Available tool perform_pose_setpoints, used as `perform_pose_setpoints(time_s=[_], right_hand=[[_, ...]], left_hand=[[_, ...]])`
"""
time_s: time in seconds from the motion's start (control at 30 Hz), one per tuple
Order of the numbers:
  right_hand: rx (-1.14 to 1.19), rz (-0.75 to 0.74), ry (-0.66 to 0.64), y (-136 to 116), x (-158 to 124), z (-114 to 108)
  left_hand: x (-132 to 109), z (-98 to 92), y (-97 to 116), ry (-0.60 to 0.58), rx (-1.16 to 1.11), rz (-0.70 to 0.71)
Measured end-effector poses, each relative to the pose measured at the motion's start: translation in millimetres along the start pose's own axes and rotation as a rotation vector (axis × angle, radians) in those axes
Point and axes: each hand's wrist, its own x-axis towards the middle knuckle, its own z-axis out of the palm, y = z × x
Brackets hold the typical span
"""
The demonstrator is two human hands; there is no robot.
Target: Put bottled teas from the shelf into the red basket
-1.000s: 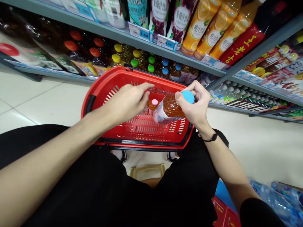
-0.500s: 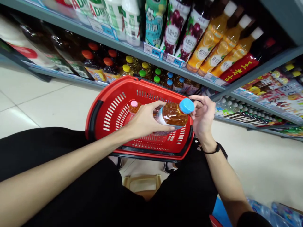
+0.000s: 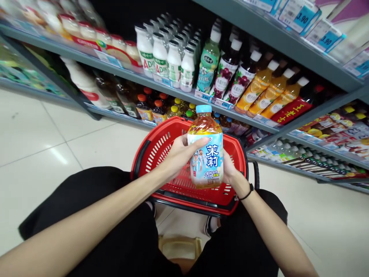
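Observation:
Upright above the basket is a bottle of amber tea [image 3: 206,161] with a blue cap and a light blue label facing me. My left hand [image 3: 183,154] grips its left side, the thumb lying across the label. On the other side my right hand [image 3: 228,168] is closed against the bottle, its fingers mostly hidden behind it. Beneath both hands stands a red shopping basket [image 3: 157,140] with slotted walls and black handles. The held bottle and my hands cover much of its inside.
Ahead runs a grey shelf unit [image 3: 253,115] with white milk bottles [image 3: 173,57], grape juice bottles [image 3: 223,75] and orange juice bottles [image 3: 256,90]. Small capped bottles [image 3: 158,109] fill the lower shelf. Between my legs is a tan stool [image 3: 180,246]. Pale tiled floor [image 3: 37,130] extends to both sides.
The tea bottle has gone from tilted to upright, label now toward me. My right hand has moved from its cap to its right side. The view has lifted, showing more shelves.

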Motion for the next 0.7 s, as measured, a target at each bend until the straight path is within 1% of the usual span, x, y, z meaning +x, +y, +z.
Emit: perform_pose_setpoints(time_s=[0.1,0.17,0.27,0.4,0.6,0.7], right_hand=[[-0.007,-0.066,0.013,2,0,1],[-0.012,-0.128,0.036,6,1,0],[-0.048,-0.165,0.037,14,2,-5],[-0.131,-0.220,0.035,20,0,-12],[-0.273,-0.317,-0.007,18,-3,-20],[-0.329,-0.366,-0.012,19,-4,-23]], left_hand=[[-1,-5.0,3,-0.041,0.064,0.059],[-4,-4.9,4,-0.084,0.115,0.128],[-8,-2.2,3,-0.144,0.160,0.218],[-9,-1.0,-4,-0.220,0.160,0.262],[-11,-2.9,-11,-0.255,0.266,0.441],[-15,-2.6,-9,-0.266,0.310,0.483]])
